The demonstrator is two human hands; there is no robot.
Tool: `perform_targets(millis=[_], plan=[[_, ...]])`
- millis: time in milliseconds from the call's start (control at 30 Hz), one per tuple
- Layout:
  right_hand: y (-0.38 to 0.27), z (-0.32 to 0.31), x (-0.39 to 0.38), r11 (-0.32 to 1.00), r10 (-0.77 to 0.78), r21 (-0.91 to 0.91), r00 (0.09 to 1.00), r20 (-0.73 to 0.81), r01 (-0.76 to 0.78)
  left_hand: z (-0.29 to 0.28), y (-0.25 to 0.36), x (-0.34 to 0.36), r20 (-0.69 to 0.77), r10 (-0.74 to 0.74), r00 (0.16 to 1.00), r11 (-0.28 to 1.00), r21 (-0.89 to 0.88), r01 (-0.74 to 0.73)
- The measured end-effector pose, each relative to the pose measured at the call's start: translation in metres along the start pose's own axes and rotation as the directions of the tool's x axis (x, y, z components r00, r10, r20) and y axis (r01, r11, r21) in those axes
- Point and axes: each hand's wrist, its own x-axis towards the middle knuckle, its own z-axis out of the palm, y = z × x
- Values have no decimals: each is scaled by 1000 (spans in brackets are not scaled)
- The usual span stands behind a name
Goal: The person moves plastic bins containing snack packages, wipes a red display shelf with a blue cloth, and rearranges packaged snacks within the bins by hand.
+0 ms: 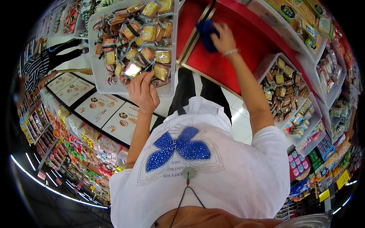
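My left hand (143, 91) is closed over the near wall of a clear plastic bin (95, 72), with its fingertips against the packets inside. The bin is heaped with small individually wrapped snacks (131, 30) in brown, yellow and clear wrappers. In my right hand (225, 38) is a dark blue cloth (206, 35), bunched under the fingers and somewhat blurred. The cloth lies over a red display surface (228, 70) with gold-coloured metal trim (192, 38), to the right of the bin.
On the right, another bin of wrapped snacks (285, 83) stands beside further stacked bins (323, 76). At the left runs a black-framed counter with white picture panels (100, 110). A person in a striped top (36, 70) is at the far left. Pale floor tiles (239, 121) show at my feet.
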Motion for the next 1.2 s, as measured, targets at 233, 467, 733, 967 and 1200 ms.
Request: perform_targets(millis=[233, 467, 733, 967, 1200], plan=[[-4, 32, 51, 883, -31, -464, 996, 85, 67, 0, 0, 6, 32, 17, 999, 1000, -5, -17], [-55, 74, -85, 924, -301, -133, 897, 324, 358, -2, 0, 4, 26, -17, 1000, 1000, -8, 18], [18, 19, 66, 889, -54, -450, 995, 81, 84, -1, -3, 6, 34, 9, 999, 1000, -4, -9], [-43, 56, -68, 943, -257, -121, 909, 330, 310, 2, -1, 3, 13, -11, 1000, 1000, 13, 11], [-17, 33, -57, 926, -34, -375, 999, 35, 45, 2, 1, -2, 31, -2, 1000, 1000, 22, 1]])
